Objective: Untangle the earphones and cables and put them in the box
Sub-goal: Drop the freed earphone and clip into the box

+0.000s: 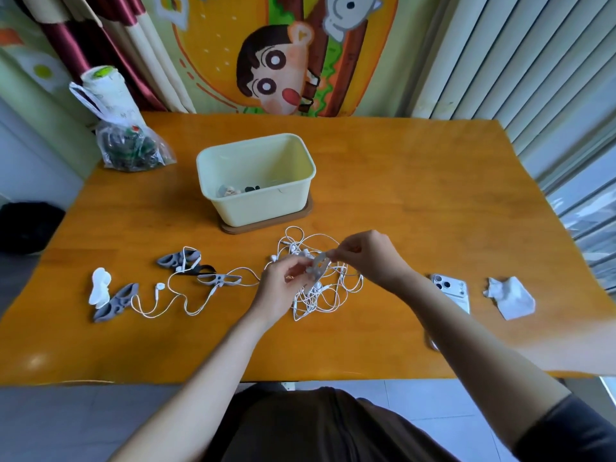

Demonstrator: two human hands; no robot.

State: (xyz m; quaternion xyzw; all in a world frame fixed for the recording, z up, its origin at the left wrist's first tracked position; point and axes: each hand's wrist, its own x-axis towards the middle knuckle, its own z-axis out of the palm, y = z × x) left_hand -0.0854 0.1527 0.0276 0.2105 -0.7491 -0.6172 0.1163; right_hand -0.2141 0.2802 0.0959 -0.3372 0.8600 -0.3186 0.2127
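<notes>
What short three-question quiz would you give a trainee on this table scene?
1. True or false: the pale yellow plastic box is empty.
2. What lies on the orange wooden table right of the right hand? A) white smartphone B) scissors C) mug
3. Which hands grip the flat grey plastic cable winder above the tangled white earphone cables?
Key: 1 false, small items inside; 2 A; 3 the left hand and the right.
</notes>
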